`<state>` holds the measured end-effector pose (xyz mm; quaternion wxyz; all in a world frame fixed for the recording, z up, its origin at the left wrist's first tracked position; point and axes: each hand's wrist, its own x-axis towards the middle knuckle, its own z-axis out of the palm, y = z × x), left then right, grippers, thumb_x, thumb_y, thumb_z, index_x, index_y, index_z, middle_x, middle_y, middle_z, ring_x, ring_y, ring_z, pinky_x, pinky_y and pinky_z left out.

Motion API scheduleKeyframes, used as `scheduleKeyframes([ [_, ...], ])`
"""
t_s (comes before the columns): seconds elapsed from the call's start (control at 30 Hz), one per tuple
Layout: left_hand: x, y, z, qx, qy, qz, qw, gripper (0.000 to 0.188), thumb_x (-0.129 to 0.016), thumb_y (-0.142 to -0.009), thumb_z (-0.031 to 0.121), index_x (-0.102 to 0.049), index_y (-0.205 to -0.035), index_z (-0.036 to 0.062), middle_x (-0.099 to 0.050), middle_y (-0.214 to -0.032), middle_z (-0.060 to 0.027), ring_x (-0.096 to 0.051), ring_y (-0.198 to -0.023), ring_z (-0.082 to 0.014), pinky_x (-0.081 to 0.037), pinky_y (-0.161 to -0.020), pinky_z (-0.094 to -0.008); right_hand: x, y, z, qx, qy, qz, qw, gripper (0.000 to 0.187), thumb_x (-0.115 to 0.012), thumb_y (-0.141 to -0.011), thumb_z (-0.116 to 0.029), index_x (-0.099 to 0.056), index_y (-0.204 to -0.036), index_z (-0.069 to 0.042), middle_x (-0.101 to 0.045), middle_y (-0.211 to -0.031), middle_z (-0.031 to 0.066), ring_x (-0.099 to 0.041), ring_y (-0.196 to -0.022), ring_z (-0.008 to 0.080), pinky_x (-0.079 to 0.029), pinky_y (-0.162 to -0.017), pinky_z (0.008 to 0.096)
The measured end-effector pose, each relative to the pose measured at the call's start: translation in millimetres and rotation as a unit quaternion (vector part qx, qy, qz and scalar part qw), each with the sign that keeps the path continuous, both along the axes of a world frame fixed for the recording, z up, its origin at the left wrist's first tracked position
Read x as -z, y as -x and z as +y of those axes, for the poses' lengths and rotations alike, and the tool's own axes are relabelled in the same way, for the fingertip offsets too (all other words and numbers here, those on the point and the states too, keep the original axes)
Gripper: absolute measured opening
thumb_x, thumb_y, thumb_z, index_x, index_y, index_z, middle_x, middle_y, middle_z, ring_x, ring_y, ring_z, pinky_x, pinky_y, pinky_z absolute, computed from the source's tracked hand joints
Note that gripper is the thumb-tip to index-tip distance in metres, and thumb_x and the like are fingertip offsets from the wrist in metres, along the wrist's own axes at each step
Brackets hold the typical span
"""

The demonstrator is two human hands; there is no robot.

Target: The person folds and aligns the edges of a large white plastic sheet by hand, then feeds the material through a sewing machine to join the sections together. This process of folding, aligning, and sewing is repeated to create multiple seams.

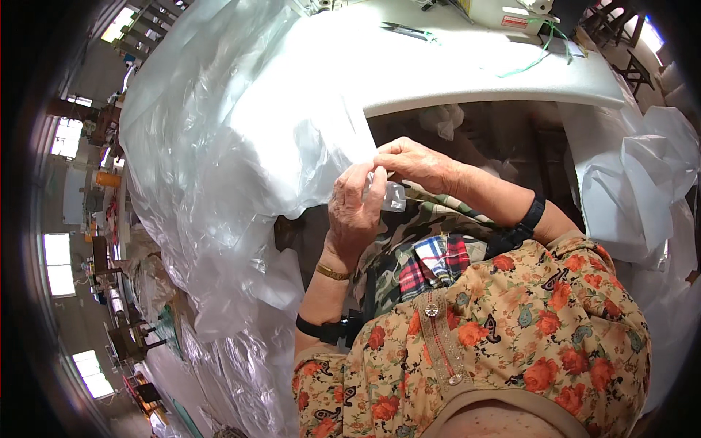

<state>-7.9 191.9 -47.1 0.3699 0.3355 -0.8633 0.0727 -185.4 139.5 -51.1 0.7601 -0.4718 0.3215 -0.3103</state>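
Observation:
Before my lap, a translucent plastic sheet [292, 146] hangs down from the left part of the white table [467, 62]. My left hand [355, 208] pinches the sheet's edge, thumb and fingers closed. Against its fingertips my right hand [416, 162] is closed on the same edge, with thumb and forefinger together. A small crumpled flap of clear plastic [394, 197] pokes out below the fingers. Exactly what lies between the fingertips is hidden.
Thread snips [405, 31] lie at the table's back beside green strands [540, 62]. A white machine base [504, 16] stands at the back right. More plastic sheeting [631, 182] hangs at the right. Stools [635, 73] and cluttered benches [131, 339] stand farther off.

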Motion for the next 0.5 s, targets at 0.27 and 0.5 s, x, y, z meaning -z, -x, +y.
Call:
scheduleKeyframes([
  [0.27, 10, -8, -4, 0.002, 0.032, 0.008, 0.999, 0.022, -0.064, -0.077, 0.002, -0.068, -0.099, -0.0016, -0.067, -0.104, -0.0132, -0.065, -0.097, -0.0321, -0.054, -0.083, -0.0428, 11, 1, 1, -0.009, 0.090, 0.051, 0.995, 0.033, -0.057, -0.091, -0.026, -0.066, -0.069, -0.003, -0.056, -0.061, -0.0007, -0.052, -0.058, 0.0084, -0.044, -0.056, 0.0248],
  [0.5, 7, -9, -1, 0.000, -0.027, -0.006, 1.000, 0.024, -0.062, -0.072, 0.000, -0.066, -0.096, -0.0010, -0.066, -0.104, -0.0123, -0.064, -0.105, -0.0308, -0.047, -0.098, -0.0478, -52, 6, -53, 0.125, 0.574, 0.425, 0.688, 0.029, -0.061, -0.091, -0.026, -0.062, -0.074, -0.003, -0.062, -0.062, 0.0148, -0.063, -0.057, 0.0359, -0.050, -0.056, 0.0436],
])
